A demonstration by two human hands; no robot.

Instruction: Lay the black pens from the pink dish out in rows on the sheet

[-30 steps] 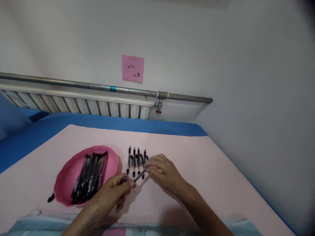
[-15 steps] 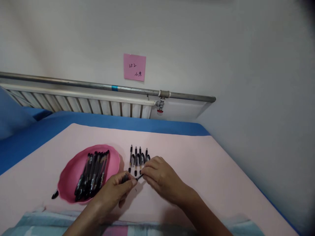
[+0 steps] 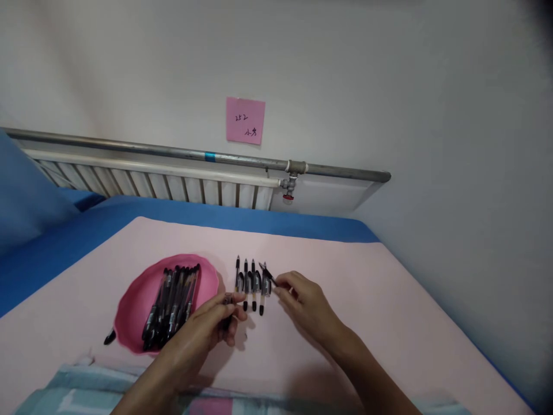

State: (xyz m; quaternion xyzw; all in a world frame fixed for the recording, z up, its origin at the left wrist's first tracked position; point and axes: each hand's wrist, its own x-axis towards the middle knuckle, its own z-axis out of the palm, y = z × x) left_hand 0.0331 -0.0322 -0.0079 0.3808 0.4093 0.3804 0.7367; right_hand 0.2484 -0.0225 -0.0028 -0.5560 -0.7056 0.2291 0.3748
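Observation:
My left hand is closed round a short black pen part, held just in front of a row of black pens laid side by side on the pink surface. My right hand pinches a thin black pen piece at the right end of that row, its tip pointing up and left. A pink tray with several black pens in it lies to the left of my left hand.
A small black cap lies on the surface by the tray's left rim. A blue sheet borders the pink surface at the back. Behind it run a radiator and a metal pipe. A pink sticky note hangs on the wall.
My hands have come apart. The right hand has carried the thin piece away to the right end of the pen row, and the left hand keeps the short part.

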